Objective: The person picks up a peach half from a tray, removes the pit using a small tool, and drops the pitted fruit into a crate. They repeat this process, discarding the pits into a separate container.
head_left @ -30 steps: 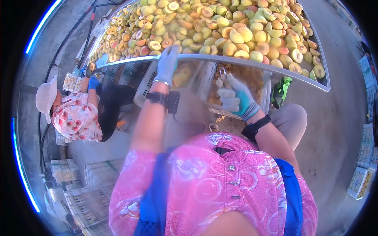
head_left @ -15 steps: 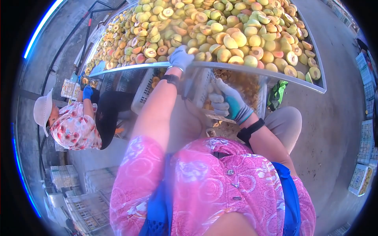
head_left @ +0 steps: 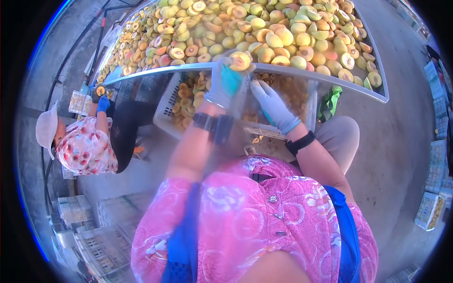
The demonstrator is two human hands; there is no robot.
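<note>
A halved peach-like fruit [head_left: 239, 61], cut face up, is in my gloved left hand [head_left: 225, 81] at the near rim of the metal tray [head_left: 188, 67]. My gloved right hand [head_left: 272, 104] is just to the right, over a crate [head_left: 309, 111] of fruit pieces. Its fingers are together and point toward the fruit; whether they hold a small tool is hidden. Many cut yellow-green fruits [head_left: 283, 35] fill the tray. Below my left hand stands a white crate [head_left: 163, 113] with fruit halves.
At the left sits a person [head_left: 87, 148] with a hat and blue gloves, holding a fruit half. Stacked crates [head_left: 75, 210] stand at the lower left, more crates [head_left: 430, 210] along the right edge. A green bag [head_left: 329, 104] lies right of the crates.
My left hand has come back from the tray's fruit toward me and now holds a fruit half. My right hand has turned and moved up toward it.
</note>
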